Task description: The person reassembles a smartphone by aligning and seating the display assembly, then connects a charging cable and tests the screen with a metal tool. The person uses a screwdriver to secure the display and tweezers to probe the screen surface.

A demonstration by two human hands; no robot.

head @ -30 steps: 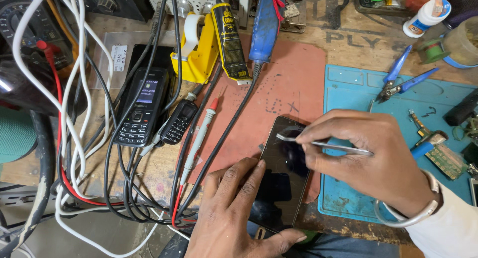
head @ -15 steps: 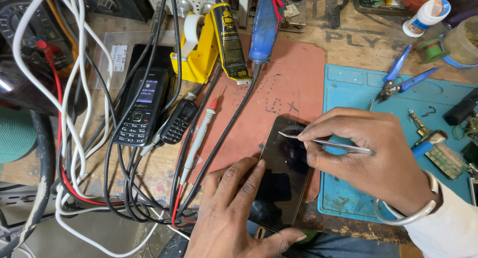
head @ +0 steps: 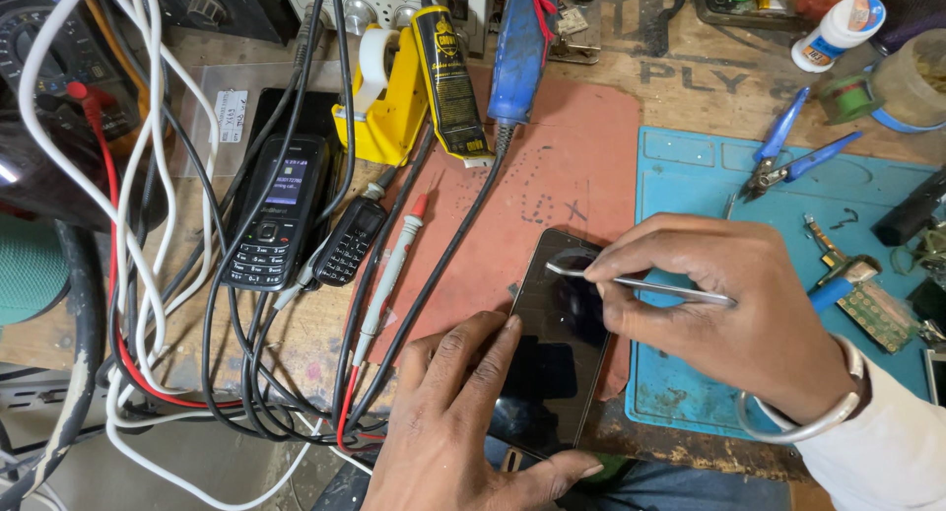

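Phone (head: 557, 348) pinned flat on the red mat (head: 552, 166) while tweezers (head: 641, 284) work at its far end.

Left hand (head: 463, 422) lies spread open, fingers and thumb bracing the phone's left side and near corner; right hand (head: 729, 314) is pinched shut on the thin steel tweezers. The phone looks light, stiff and slick, its glass face probably fragile; it is best held by the edges, not pressed mid-glass. Blue mat (head: 690, 373) sits to the right on the tabletop (head: 690, 77).

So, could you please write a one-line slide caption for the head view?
Left hand steadies a black smartphone on a red mat while right hand holds metal tweezers at its top edge.
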